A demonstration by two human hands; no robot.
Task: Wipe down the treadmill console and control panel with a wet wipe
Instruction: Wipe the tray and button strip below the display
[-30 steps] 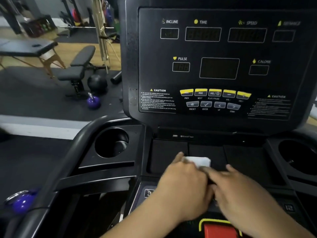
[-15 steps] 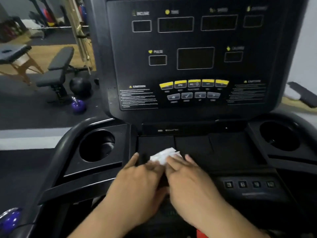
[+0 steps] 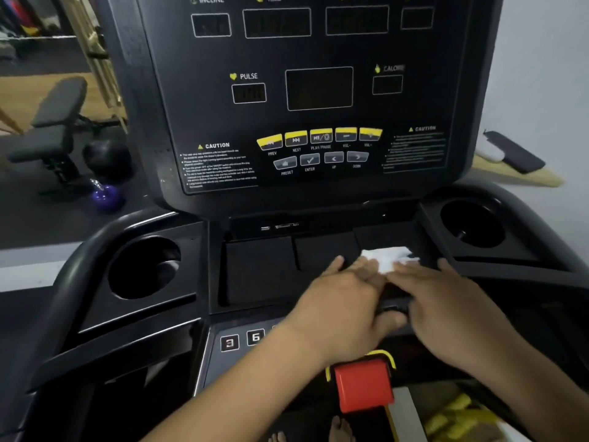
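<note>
While both hands lie side by side on the treadmill, the wet wipe (image 3: 390, 256) sits crumpled and white in the right part of the shallow tray (image 3: 261, 272), straight above the red stop block (image 3: 363, 386) and just short of the tray's far wall. The left hand (image 3: 344, 301) is directly above the red stop block, palm down. Its grip is spread flat, with straight fingers reaching onto the wipe's near left edge and the thumb stretched out to the right. The right hand (image 3: 446, 301) is above and to the right of the red stop block, touching the left hand at the fingers. Its grip is also flat and unfolded, and its fingertips (image 3: 406, 266) press the wipe's near right side; neither hand curls round the cloth. Above and to the left of the red stop block, the number keys 3 (image 3: 229, 342) and 6 (image 3: 255, 337) show beside the left wrist. Farther up from the red stop block stands the upright console panel (image 3: 318, 90), dark, with unlit display windows and a curved row of yellow buttons (image 3: 320, 137) over grey ones. A left cup holder (image 3: 143, 266) lies well up and left of the red stop block, a right cup holder (image 3: 471, 223) up and right of it. Far to the upper left of the red stop block, on the gym floor, are a purple kettlebell (image 3: 106, 197), a black ball (image 3: 108, 157) and a weight bench (image 3: 57, 122). Just below the red stop block, bare toes (image 3: 341, 429) show at the frame's lower edge.
</note>
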